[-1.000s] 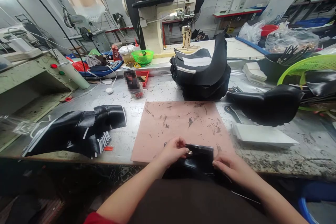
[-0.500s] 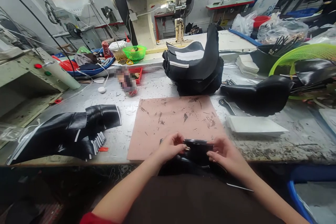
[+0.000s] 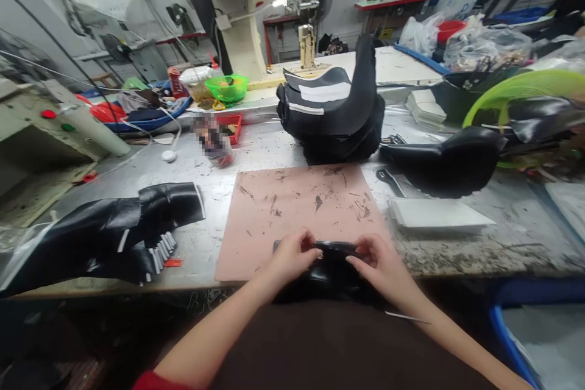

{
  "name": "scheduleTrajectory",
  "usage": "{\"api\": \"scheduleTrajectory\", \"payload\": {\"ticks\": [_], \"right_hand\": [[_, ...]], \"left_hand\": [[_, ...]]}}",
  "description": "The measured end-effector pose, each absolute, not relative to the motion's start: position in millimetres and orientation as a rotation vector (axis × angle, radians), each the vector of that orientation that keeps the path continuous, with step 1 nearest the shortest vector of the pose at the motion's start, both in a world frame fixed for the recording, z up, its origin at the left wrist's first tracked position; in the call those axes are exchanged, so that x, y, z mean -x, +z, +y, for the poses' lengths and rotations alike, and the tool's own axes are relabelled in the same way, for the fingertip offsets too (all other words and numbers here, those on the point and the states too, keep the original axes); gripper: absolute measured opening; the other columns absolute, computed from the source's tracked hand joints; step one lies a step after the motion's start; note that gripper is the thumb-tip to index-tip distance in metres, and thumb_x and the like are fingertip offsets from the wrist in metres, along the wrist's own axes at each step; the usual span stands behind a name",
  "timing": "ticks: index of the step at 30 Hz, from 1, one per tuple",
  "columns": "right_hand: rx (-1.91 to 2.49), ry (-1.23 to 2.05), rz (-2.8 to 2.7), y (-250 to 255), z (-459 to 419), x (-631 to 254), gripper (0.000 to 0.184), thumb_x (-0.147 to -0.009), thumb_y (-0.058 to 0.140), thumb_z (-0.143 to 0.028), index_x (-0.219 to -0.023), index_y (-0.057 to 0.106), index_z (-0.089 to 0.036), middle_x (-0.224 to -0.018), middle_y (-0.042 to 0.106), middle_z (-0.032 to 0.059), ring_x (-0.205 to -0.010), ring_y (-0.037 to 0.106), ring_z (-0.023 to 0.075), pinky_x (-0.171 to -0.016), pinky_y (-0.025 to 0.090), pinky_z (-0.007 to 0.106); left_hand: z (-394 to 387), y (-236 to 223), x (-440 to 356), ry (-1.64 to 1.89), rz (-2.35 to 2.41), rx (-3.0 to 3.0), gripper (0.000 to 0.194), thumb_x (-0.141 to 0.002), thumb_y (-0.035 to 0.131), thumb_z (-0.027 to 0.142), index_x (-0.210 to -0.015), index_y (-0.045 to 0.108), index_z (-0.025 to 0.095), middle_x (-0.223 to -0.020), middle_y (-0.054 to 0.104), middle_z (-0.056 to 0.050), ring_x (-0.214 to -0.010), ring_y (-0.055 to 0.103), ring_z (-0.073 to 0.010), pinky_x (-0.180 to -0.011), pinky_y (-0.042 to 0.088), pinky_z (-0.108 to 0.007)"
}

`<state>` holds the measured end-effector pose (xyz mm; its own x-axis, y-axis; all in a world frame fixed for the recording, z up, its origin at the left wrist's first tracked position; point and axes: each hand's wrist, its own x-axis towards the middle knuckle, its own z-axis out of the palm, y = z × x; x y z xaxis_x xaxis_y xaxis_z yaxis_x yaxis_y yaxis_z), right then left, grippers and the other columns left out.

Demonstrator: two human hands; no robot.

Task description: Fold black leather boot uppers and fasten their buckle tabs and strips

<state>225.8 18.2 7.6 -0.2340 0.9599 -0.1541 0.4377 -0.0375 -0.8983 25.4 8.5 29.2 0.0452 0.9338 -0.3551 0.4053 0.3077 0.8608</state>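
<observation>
A glossy black leather piece hangs at the table's front edge, its upper rim raised between both hands. My left hand pinches that rim on the left, fingers closed. On the right, my right hand grips the same rim between thumb and fingers. Part of the leather lies low against the dark apron, and its full shape is hidden. Just behind the hands is a pinkish board with dark scuffs, lying flat on the table. A thin pale strip shows beside my right forearm.
Black leather pieces with white strips lie on the left. Behind the board stands a stack of black leather parts. To the right are a black curved piece, a white block and a green basket. A sewing machine stands behind.
Both hands have drawn slightly closer together on the leather's rim. A small gold-coloured piece by my left thumb no longer shows clearly. The whole view has shifted a little.
</observation>
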Motion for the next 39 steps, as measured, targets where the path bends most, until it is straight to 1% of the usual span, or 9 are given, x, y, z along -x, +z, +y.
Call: {"api": "scheduleTrajectory", "payload": {"ticks": [4,6,8,10,14,22,30,36,39], "right_hand": [[1.399,1.445,-1.487,7,20,-230,0.030,-0.069,0.058,-0.041,-0.085,0.043,-0.021,-0.069,0.048,-0.0016,-0.059,0.053,0.0137,-0.048,0.052,0.029],[1.413,1.431,-1.461,7,21,-231,0.028,-0.070,0.058,-0.038,-0.085,0.043,-0.021,-0.069,0.048,-0.0017,-0.059,0.053,0.0134,-0.047,0.052,0.028],[1.456,1.347,-1.483,8,24,-231,0.024,-0.071,0.056,-0.035,-0.085,0.043,-0.021,-0.067,0.050,-0.0015,-0.058,0.053,0.0134,-0.048,0.051,0.028],[1.495,1.248,-1.533,10,27,-230,0.020,-0.072,0.055,-0.032,-0.083,0.043,-0.020,-0.066,0.052,-0.0014,-0.058,0.054,0.0135,-0.052,0.050,0.028],[1.565,1.164,-1.606,13,34,-230,0.014,-0.072,0.053,-0.027,-0.077,0.042,-0.021,-0.064,0.053,-0.0020,-0.058,0.053,0.0132,-0.057,0.047,0.029],[1.693,1.180,-1.593,19,39,-228,0.015,-0.071,0.052,-0.024,-0.072,0.038,-0.022,-0.064,0.054,-0.0019,-0.058,0.054,0.0141,-0.055,0.044,0.028],[1.763,1.148,-1.649,22,42,-228,0.015,-0.073,0.053,-0.024,-0.070,0.038,-0.022,-0.063,0.054,-0.0019,-0.057,0.054,0.0138,-0.052,0.042,0.026],[1.787,1.022,-1.848,29,42,-228,0.013,-0.076,0.050,-0.020,-0.067,0.040,-0.021,-0.060,0.053,-0.0018,-0.056,0.052,0.0137,-0.050,0.040,0.025],[1.654,0.695,-2.073,26,41,-229,0.011,-0.078,0.047,-0.015,-0.068,0.046,-0.020,-0.067,0.053,0.0015,-0.062,0.051,0.0151,-0.054,0.042,0.026]], "left_hand": [[18,26,-27,0.669,1.481,-1.049,0.016,-0.062,0.058,0.022,-0.064,0.042,0.019,-0.055,0.051,0.006,-0.054,0.054,-0.0118,-0.050,0.044,-0.023],[23,27,-29,0.668,1.495,-1.018,0.017,-0.061,0.060,0.021,-0.062,0.042,0.019,-0.052,0.050,0.006,-0.050,0.053,-0.0109,-0.048,0.044,-0.023],[25,29,-32,0.654,1.517,-0.996,0.019,-0.060,0.061,0.021,-0.061,0.043,0.019,-0.049,0.050,0.007,-0.046,0.052,-0.0099,-0.047,0.044,-0.022],[27,32,-35,0.642,1.535,-0.980,0.019,-0.059,0.062,0.021,-0.061,0.043,0.018,-0.046,0.050,0.008,-0.044,0.052,-0.0096,-0.046,0.043,-0.022],[28,32,-37,0.624,1.569,-0.974,0.019,-0.059,0.063,0.023,-0.062,0.045,0.018,-0.046,0.053,0.007,-0.045,0.055,-0.0110,-0.048,0.044,-0.022],[29,24,-35,0.524,1.658,-1.064,0.016,-0.064,0.060,0.029,-0.066,0.049,0.018,-0.049,0.056,0.005,-0.050,0.059,-0.0136,-0.047,0.040,-0.021],[31,27,-37,0.499,1.689,-1.031,0.019,-0.062,0.062,0.032,-0.065,0.050,0.018,-0.052,0.055,0.005,-0.048,0.058,-0.0134,-0.046,0.041,-0.021],[28,22,-36,0.450,1.729,-1.136,0.015,-0.066,0.059,0.032,-0.067,0.051,0.020,-0.054,0.056,0.005,-0.050,0.058,-0.0127,-0.048,0.041,-0.021],[27,20,-37,0.448,1.742,-1.177,0.014,-0.067,0.059,0.032,-0.068,0.051,0.020,-0.054,0.056,0.005,-0.048,0.057,-0.0124,-0.047,0.039,-0.021]]}}
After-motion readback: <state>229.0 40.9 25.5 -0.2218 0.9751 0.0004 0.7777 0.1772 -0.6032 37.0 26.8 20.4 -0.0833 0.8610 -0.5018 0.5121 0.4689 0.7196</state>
